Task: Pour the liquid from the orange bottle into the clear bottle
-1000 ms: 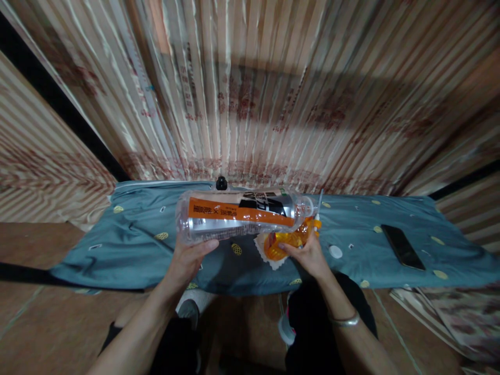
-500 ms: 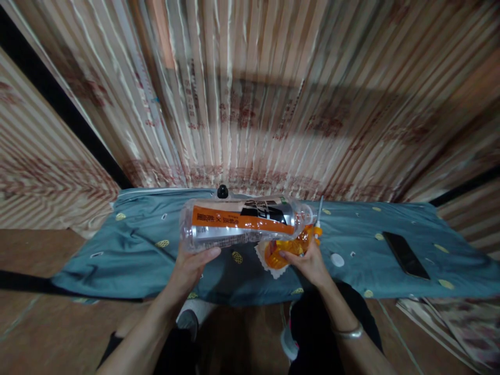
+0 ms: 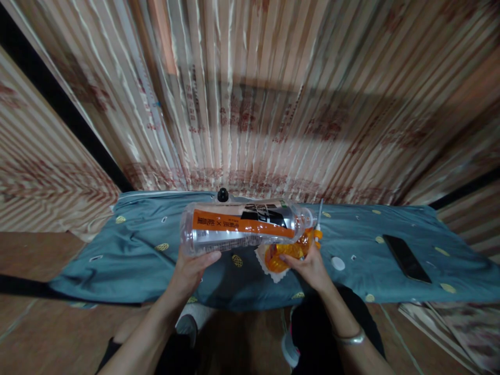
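Observation:
My left hand (image 3: 192, 269) grips the base end of a large clear plastic bottle (image 3: 242, 227) with an orange, black and silver label. The bottle lies nearly level, its open neck pointing right over a small orange container (image 3: 287, 251). My right hand (image 3: 309, 266) is closed round that orange container, which rests on a white scalloped mat (image 3: 267, 265) on the blue-green cloth (image 3: 133, 255). A thin white stick (image 3: 319, 214) with an orange collar rises beside the container.
A white bottle cap (image 3: 338, 263) lies on the cloth right of my right hand. A black phone (image 3: 407, 258) lies further right. A small black round object (image 3: 222, 195) sits at the cloth's back edge. Striped shiny curtains hang behind. My knees and shoes are below.
The bottle and both hands keep their pose. The view has drifted slightly, so everything sits a little lower in the frame than one second ago.

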The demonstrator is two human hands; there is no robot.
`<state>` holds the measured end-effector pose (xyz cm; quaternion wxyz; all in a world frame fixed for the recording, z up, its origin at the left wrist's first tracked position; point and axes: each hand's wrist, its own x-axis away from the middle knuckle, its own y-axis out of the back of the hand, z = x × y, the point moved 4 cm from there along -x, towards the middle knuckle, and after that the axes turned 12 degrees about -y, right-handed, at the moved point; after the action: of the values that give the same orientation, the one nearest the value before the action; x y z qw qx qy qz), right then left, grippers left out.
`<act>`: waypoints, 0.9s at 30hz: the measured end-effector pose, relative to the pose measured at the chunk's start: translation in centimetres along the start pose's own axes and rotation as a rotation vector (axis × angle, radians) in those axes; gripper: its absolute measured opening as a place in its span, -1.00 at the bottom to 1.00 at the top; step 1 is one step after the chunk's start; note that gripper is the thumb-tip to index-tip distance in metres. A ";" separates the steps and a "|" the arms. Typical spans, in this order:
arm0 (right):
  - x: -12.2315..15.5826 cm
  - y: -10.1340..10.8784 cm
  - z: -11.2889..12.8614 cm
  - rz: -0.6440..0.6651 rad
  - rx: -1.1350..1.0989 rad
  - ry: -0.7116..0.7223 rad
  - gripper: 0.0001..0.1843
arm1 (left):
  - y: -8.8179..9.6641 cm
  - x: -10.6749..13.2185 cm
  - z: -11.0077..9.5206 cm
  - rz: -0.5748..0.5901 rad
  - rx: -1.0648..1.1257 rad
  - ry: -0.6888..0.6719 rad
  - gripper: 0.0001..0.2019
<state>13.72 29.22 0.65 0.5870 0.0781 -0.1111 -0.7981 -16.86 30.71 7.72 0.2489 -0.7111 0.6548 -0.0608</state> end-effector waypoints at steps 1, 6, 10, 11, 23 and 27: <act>0.0 0.0 0.1 0.006 0.000 -0.005 -0.16 | 0.1 0.0 0.1 -0.003 -0.002 -0.001 -0.45; 0.1 0.0 0.1 0.006 0.026 -0.004 -0.18 | 0.0 -0.2 0.2 -0.007 -0.001 0.007 -0.43; 0.1 0.1 0.1 -0.009 0.023 0.015 -0.12 | -0.2 -0.2 0.1 0.009 0.002 0.006 -0.48; 0.0 0.1 0.1 -0.001 0.020 0.012 -0.11 | -0.2 -0.1 0.2 0.020 0.003 0.016 -0.50; 0.1 0.1 0.0 0.007 0.017 -0.011 -0.16 | -0.1 -0.1 0.5 0.000 0.012 -0.008 -0.41; 0.1 0.2 0.4 -0.019 0.031 -0.014 -0.21 | 0.0 -0.1 0.5 0.019 0.007 -0.001 -0.44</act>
<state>13.73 29.12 1.09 0.5774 0.0829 -0.1268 -0.8023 -16.67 30.95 7.26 0.2523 -0.7038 0.6613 -0.0603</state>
